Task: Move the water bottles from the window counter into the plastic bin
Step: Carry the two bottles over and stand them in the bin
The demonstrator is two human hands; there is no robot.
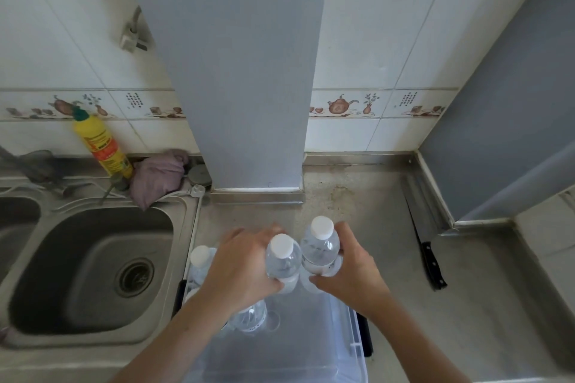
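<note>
So both hands are loaded here. The left hand (245, 264) is wrapped around one bottle (283, 261), fingers curled round its body with the thumb low near the base, and the right hand (351, 270) grips a second bottle (320, 246) the same way. The two bottles are upright, white caps up, touching side by side in the lower middle of the frame, right over the far end of the clear bin (348, 339).

Looks to me like this is the drop-in step: bottles carried over, not yet set down. I can't tell whether their bases already touch the bin floor, since the hands cover that part.

Already in the bin's left side: a capped bottle (200, 261) standing just left of the left wrist, and another one (252, 317) lower down, half hidden under the left forearm.

Next move, I'd guess: lower both straight down into the free space at the bin's far right, keep them upright, and watch that the left one doesn't knock the bottles already standing there. Then let go.

Whether any bottles are left on the window counter I can't say, it's out of shot.
</note>
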